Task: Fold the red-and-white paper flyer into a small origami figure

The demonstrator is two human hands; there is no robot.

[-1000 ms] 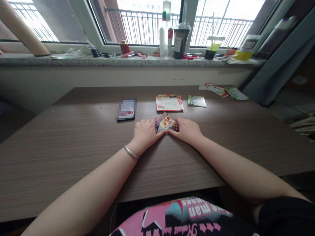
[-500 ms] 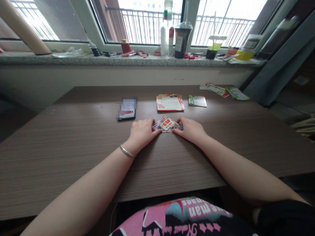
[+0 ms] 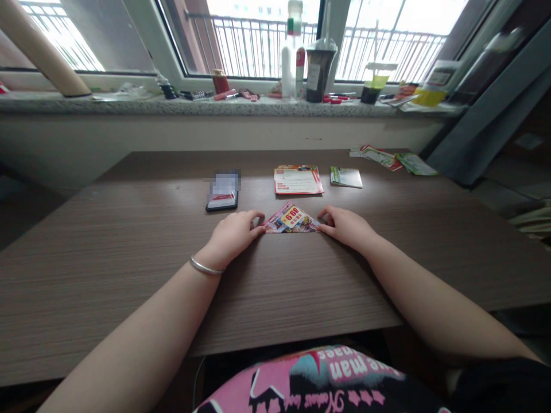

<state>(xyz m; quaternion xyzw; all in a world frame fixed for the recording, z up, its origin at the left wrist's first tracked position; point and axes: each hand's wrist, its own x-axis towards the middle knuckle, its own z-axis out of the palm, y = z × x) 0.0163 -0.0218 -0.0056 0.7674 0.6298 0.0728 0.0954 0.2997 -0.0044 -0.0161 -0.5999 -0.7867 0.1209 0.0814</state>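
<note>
A colourful printed paper (image 3: 291, 219), folded to a triangle with its point away from me, lies on the brown table between my hands. A yellow patch on it carries the red figures 89.9. My left hand (image 3: 235, 235), with a silver bangle at the wrist, pinches the triangle's left corner between thumb and fingers. At the right corner, my right hand (image 3: 348, 227) pinches the paper the same way, its fingers curled. The long fold edge faces me and most of the printed face shows.
Beyond the paper lie a phone (image 3: 222, 191), a stack of red-edged leaflets (image 3: 298, 180) and a small pile of cards (image 3: 346, 177). More leaflets (image 3: 383, 158) are at the far right. Bottles and a dark cup (image 3: 317, 71) line the stone windowsill (image 3: 241, 107).
Both hands have moved outward from the paper's middle to its two side corners. More of the triangle is uncovered now, and it lies spread flat.
</note>
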